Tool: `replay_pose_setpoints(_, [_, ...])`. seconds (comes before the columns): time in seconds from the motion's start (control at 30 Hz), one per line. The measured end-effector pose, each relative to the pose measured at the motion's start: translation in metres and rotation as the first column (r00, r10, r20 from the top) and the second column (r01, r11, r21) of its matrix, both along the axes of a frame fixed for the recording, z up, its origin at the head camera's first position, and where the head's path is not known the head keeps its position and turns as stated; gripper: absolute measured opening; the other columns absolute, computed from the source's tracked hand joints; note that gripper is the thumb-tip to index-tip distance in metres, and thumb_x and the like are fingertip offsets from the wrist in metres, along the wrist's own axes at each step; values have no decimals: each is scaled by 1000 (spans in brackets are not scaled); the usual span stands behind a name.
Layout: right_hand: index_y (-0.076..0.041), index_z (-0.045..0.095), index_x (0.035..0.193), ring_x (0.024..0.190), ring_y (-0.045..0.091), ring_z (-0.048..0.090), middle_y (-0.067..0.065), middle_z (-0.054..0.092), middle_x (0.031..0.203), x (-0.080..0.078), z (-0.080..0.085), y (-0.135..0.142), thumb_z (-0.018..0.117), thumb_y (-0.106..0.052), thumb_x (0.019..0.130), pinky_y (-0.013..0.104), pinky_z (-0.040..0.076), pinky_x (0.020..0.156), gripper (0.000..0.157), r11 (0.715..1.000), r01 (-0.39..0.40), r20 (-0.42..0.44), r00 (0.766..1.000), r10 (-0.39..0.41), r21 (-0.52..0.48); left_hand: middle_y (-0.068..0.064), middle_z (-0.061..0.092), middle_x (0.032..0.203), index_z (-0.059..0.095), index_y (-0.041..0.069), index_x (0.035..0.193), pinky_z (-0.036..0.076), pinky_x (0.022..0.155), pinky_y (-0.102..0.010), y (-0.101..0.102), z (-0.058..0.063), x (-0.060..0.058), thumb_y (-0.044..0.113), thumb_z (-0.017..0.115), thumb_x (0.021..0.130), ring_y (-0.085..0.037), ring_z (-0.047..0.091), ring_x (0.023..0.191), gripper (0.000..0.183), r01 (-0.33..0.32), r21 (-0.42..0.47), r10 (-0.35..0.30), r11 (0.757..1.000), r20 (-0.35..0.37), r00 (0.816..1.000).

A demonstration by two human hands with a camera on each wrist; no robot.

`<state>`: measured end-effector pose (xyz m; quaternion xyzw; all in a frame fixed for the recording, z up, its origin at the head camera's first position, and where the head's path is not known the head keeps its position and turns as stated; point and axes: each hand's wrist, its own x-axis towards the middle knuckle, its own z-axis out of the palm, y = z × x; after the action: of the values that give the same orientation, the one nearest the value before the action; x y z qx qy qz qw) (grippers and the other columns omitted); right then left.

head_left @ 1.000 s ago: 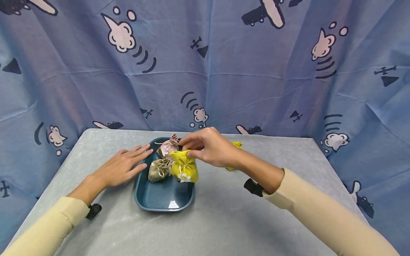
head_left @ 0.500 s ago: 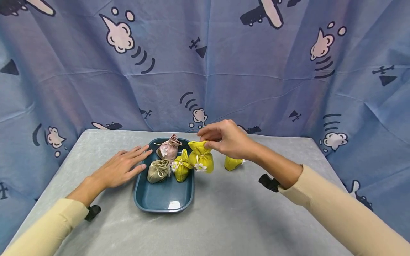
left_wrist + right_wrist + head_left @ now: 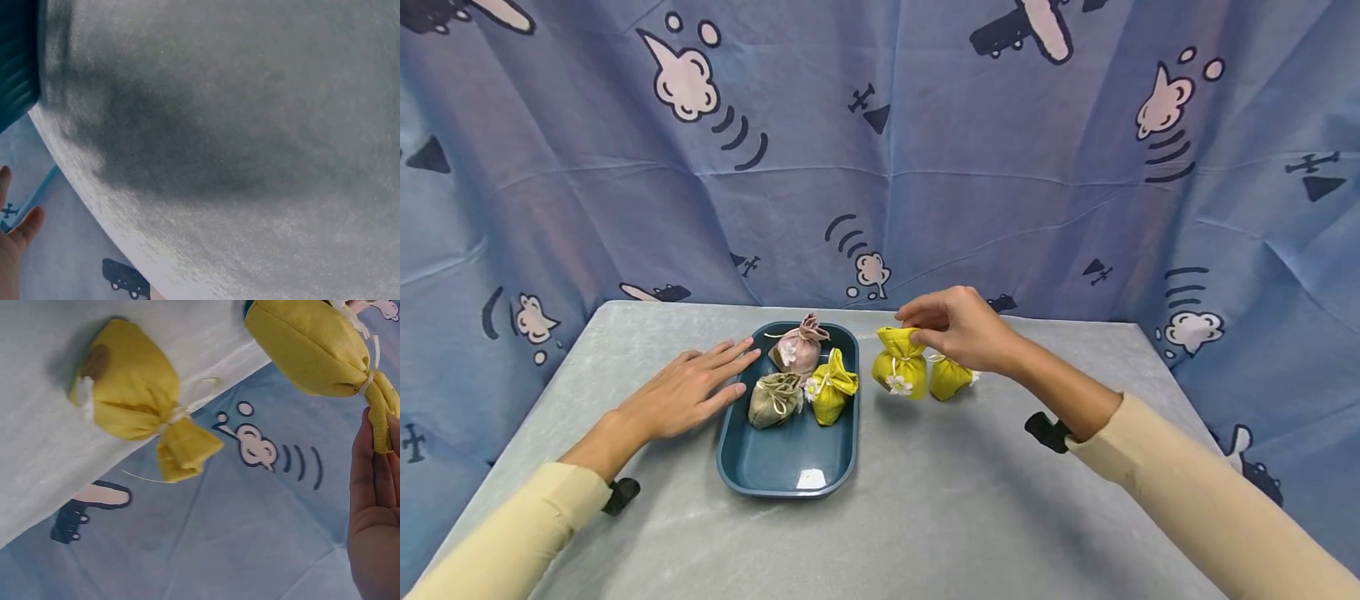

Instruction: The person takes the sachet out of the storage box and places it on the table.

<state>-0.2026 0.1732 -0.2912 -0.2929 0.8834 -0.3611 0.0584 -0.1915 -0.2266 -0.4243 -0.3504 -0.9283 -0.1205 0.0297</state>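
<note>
My right hand (image 3: 925, 332) pinches the tied neck of a yellow pouch with a white flower (image 3: 898, 367), (image 3: 309, 350). The pouch hangs just right of the dark blue tray (image 3: 790, 471), down at the grey table; I cannot tell whether it touches. A second yellow pouch (image 3: 951, 379), (image 3: 128, 387) sits on the table close beside it. Inside the tray are a pink pouch (image 3: 797, 350), a beige pouch (image 3: 772, 400) and another yellow pouch (image 3: 831, 393). My left hand (image 3: 700, 385) lies flat on the table, fingertips at the tray's left rim (image 3: 15, 62).
The near half of the tray holds nothing. A blue curtain with cartoon planes (image 3: 880, 167) hangs right behind the table's far edge. The table (image 3: 925, 517) ends at left and right near my sleeves.
My right hand has lifted the flowered yellow pouch out of the tray and carried it right, down beside the yellow pouch on the table. The left hand has stayed still.
</note>
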Motion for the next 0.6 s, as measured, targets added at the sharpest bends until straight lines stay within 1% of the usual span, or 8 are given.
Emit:
replay_pose_setpoints(0.27, [3, 73, 113, 98, 25, 72, 15, 73, 110, -10, -22, 9, 70, 9, 87, 30, 57, 82, 26, 999, 39, 36, 999, -38, -14, -9, 31, 161, 38, 14, 155, 36, 103, -61, 0, 0, -1, 35, 48, 105, -38, 34, 143, 55, 1, -3, -1, 1000, -2, 1000])
replay_pose_setpoints(0.47, [1, 76, 108, 97, 23, 72, 13, 74, 107, -17, -39, 9, 70, 10, 87, 28, 57, 79, 24, 998, 50, 11, 999, -49, -32, -10, 31, 161, 38, 13, 155, 36, 102, -61, 0, 0, 0, 33, 49, 105, -38, 35, 143, 55, -2, -1, 2, 1000, 1, 1000])
replay_pose_setpoints(0.6, [1, 75, 110, 100, 24, 71, 13, 73, 109, -21, -52, 8, 67, 10, 89, 31, 57, 82, 23, 998, 58, 47, 997, -56, -36, -9, 30, 161, 37, 13, 155, 36, 103, -60, 0, -1, 0, 36, 47, 106, -38, 34, 144, 55, -4, -2, 4, 1000, 4, 1000])
